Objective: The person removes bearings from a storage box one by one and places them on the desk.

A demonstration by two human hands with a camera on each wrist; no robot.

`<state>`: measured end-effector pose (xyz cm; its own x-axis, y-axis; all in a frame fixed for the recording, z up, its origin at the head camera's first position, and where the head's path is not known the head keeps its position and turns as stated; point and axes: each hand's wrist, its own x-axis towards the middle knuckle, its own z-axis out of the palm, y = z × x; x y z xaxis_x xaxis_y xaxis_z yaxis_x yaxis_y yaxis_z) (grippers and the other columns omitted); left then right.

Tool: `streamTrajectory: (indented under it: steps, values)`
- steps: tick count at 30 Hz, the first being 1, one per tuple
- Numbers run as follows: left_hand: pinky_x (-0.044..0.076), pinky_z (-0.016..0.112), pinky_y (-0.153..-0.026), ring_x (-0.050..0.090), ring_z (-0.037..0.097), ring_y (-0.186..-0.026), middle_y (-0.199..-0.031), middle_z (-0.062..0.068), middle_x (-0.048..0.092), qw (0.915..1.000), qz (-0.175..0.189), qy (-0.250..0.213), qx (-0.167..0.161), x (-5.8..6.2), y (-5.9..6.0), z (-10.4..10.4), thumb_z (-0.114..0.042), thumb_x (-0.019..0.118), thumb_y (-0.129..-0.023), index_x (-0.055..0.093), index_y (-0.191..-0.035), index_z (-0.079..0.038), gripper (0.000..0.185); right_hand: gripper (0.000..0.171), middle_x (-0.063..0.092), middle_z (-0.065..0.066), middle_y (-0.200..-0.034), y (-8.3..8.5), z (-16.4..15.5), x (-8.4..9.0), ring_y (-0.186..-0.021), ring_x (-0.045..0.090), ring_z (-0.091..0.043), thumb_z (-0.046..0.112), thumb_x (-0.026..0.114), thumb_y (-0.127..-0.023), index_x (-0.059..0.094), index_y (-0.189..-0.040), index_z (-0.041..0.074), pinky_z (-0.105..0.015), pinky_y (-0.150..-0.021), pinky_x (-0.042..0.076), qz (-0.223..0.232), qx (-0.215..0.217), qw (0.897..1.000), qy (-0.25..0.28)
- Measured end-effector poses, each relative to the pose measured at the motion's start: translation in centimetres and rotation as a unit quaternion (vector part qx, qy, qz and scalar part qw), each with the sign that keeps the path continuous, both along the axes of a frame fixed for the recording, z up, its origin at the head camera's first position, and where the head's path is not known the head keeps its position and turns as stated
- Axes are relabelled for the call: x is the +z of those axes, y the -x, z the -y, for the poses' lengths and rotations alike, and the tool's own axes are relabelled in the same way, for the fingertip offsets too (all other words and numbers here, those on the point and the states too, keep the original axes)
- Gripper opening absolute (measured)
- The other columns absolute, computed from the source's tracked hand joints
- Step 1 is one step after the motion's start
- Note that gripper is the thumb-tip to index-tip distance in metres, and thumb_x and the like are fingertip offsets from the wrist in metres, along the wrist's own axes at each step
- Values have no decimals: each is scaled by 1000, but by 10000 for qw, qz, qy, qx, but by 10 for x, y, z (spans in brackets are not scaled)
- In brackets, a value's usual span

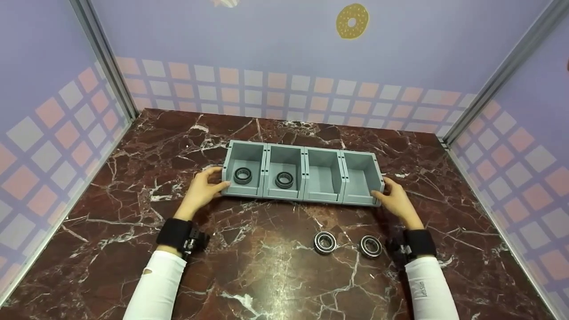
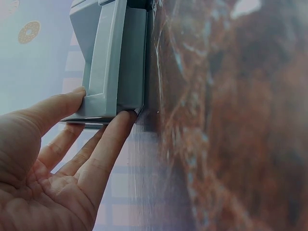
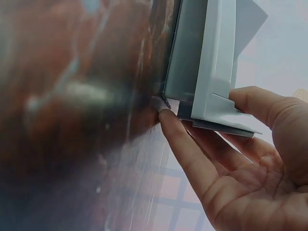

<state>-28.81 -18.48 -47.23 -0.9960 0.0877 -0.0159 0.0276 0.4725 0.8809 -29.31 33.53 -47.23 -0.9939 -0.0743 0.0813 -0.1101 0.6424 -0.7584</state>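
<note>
The grey bin tray [image 1: 302,195] was a row of four open compartments joined side by side, plain matte plastic with low front lips. It sat mid-table, running left to right. The two left compartments each had a black-and-steel bearing lying flat, one in the far-left one [image 1: 242,175] and one in the next [image 1: 284,179]; the two right ones had none.

The left hand [image 1: 203,189] gripped the tray's left end, thumb on the front corner, fingers around the side wall. The right hand [image 1: 397,200] did the same on the right end.

Two more bearings [image 1: 325,242] [image 1: 370,246] lay flat on the table, near side, close to the right wrist. The table [image 1: 249,275] was dark red marble with white veins. The walls [image 1: 275,49] were lilac with pink and white squares, plus a donut sticker [image 1: 352,20].
</note>
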Motion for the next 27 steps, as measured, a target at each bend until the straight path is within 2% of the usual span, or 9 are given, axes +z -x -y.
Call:
streamTrajectory:
  steps: [4, 7, 11, 15, 20, 27]
  values:
    - [63, 29, -83, 65, 45, -121, -153, 31, 47, 10000, 6, -22, 3, 0, 0, 0, -16, 65, -102, 41, -154, 2, 60, 50, 62, -41, -128, 0, 0, 0, -108, 68, -29, 1, 61, -99, 45, -143, -15, -10, -71, 48, 93, 9, 10000, -31]
    - [63, 30, -83, 65, 45, -121, -152, 32, 49, 10000, -7, -37, 7, -1, 1, 0, -16, 65, -101, 42, -154, 2, 60, 50, 62, -42, -128, 0, 0, 1, -110, 68, -33, 1, 61, -99, 45, -143, -15, -10, -70, 49, 80, 24, 10000, 15]
    - [64, 30, -83, 64, 46, -122, -151, 32, 50, 10000, -23, -51, 5, -1, 1, 0, -16, 65, -101, 41, -153, 3, 60, 50, 62, -41, -127, -1, 0, 1, -100, 68, -19, 1, 62, -98, 45, -143, -15, -11, -69, 49, 55, 48, 10000, 44]
    - [64, 32, -84, 62, 46, -126, -151, 32, 50, 10000, -37, -69, -25, -1, 1, 0, -15, 65, -101, 41, -153, 4, 60, 50, 63, -40, -126, 0, -1, 0, -87, 60, -2, 1, 61, -99, 45, -143, -14, -13, -66, 48, 104, 52, 9999, 60]
    - [62, 28, -82, 61, 46, -128, -151, 32, 50, 10000, -62, -46, -35, -1, 0, 0, -14, 65, -101, 41, -153, 4, 60, 50, 62, -39, -126, 0, -2, 0, -80, 56, -1, 1, 59, -99, 44, -144, -13, -16, -61, 46, 180, 49, 9998, 115]
    - [61, 23, -77, 62, 45, -126, -150, 32, 51, 9999, -123, -4, -17, -1, 0, 0, -15, 66, -101, 42, -152, 5, 60, 49, 63, -38, -124, 0, -1, 1, -78, 55, -1, 0, 59, -98, 46, -143, -13, -16, -60, 46, 164, 40, 9997, 147]
